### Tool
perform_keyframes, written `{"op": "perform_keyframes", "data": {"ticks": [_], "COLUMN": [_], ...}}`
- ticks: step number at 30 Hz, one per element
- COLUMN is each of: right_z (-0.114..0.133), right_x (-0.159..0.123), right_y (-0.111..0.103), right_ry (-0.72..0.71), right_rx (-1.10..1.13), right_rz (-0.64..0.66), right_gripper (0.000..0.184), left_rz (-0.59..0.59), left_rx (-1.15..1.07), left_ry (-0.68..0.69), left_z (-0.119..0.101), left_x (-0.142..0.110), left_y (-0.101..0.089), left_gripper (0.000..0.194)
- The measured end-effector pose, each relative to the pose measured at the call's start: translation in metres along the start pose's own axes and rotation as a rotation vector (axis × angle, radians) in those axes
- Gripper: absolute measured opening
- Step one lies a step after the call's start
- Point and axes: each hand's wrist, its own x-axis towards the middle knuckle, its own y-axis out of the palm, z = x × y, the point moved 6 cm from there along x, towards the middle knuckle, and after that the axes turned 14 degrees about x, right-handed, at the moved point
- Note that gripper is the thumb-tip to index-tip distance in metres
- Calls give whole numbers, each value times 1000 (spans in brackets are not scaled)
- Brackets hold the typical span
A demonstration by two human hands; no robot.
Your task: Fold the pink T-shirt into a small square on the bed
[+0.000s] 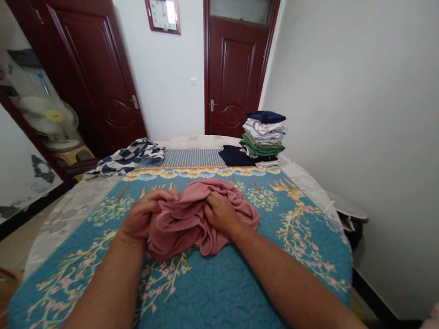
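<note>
A crumpled pink garment (193, 220) lies bunched in the middle of the table; its exact kind does not show. My left hand (144, 214) grips its left side, thumb on top and fingers partly hidden under the fabric. On the right part of the cloth, my right hand (220, 211) is closed with fabric gathered in the fingers. Beneath the garment spreads a teal quilted cover (208, 294) with printed blossoms and trees.
At the back right stands a stack of folded clothes (265, 137), with a dark folded garment (236, 156) beside it. A checked garment (130, 157) lies loosely at the back left. A wall rises close on the right; a chair (4, 297) stands at the left.
</note>
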Motion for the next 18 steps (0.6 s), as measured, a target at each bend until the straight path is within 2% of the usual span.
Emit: {"op": "perform_keyframes", "data": {"ticks": [4, 6, 8, 11, 14, 16, 18], "right_z": [7, 22, 43, 72, 88, 91, 91], "right_x": [-1, -3, -7, -14, -19, -22, -25], "right_y": [-20, -24, -20, -4, 10, 15, 18], "right_ry": [79, 17, -106, -248, -300, -315, -312], "right_rx": [168, 187, 155, 62, -11, -35, -47], "right_rz": [-82, -44, 58, 260, 400, 464, 519], "right_gripper": [19, 18, 17, 18, 20, 21, 21], "left_rz": [-79, -102, -77, 47, 109, 147, 169], "left_rx": [59, 248, 544, 891, 1090, 1219, 1317], "left_ry": [-151, -219, -195, -68, 65, 145, 187], "left_z": [6, 10, 10, 14, 29, 43, 55], "left_x": [7, 10, 14, 19, 23, 26, 28], "left_y": [-22, -34, -38, -20, 7, 23, 32], "left_gripper": [29, 37, 42, 44, 47, 41, 26]}}
